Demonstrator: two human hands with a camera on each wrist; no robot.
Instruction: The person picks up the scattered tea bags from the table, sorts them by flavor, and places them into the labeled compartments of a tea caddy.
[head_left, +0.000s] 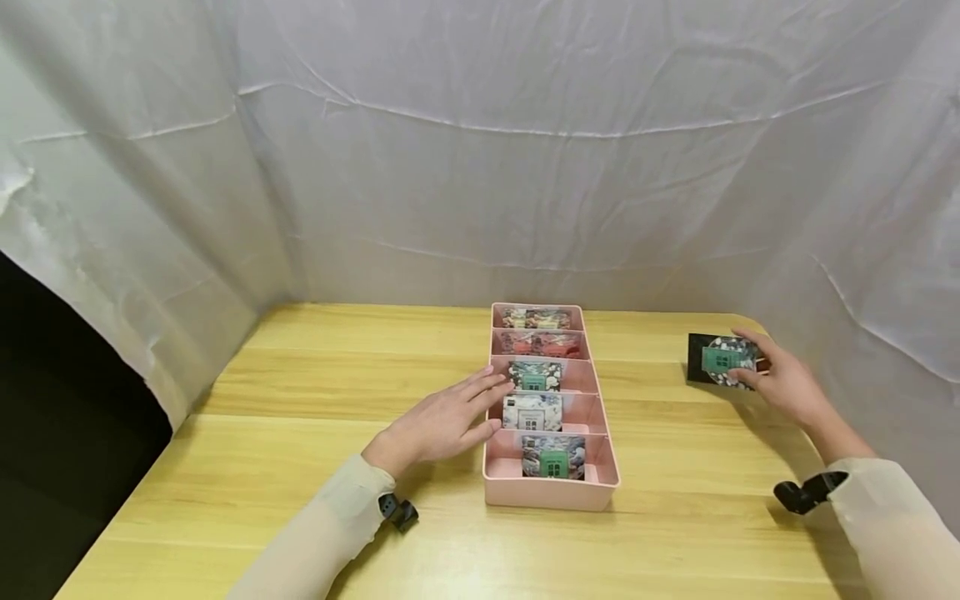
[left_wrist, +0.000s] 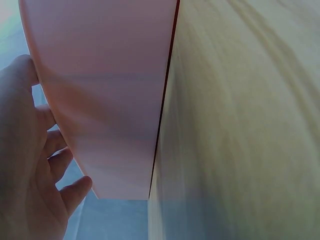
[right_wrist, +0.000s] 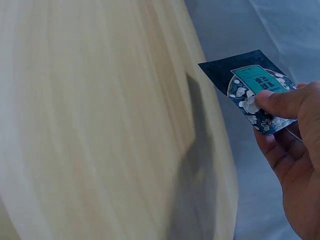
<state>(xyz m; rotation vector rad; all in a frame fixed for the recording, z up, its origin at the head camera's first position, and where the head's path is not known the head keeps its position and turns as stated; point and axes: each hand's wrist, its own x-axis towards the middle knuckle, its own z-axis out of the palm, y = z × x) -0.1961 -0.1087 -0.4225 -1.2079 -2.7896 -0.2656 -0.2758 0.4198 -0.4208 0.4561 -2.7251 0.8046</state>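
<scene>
In the head view my right hand (head_left: 783, 383) pinches a dark tea sachet (head_left: 722, 360) with a green label and a white flower print, held above the right side of the table. The right wrist view shows the thumb on the face of this tea sachet (right_wrist: 250, 95) and fingers beneath it. My left hand (head_left: 446, 421) lies along the left side of a pink divided box (head_left: 551, 494), fingers extended and tips at its rim. Seen from low in the left wrist view, the box's pink side wall (left_wrist: 110, 100) stands beside those fingertips.
Each box compartment holds tea sachets: a wave-print one (head_left: 555, 457) in front, then a pale one (head_left: 532, 412), a green-labelled one (head_left: 535, 376), red ones (head_left: 540, 343) and yellowish ones (head_left: 536, 318) at the back. Grey cloth (head_left: 480, 183) encloses the wooden table (head_left: 360, 358).
</scene>
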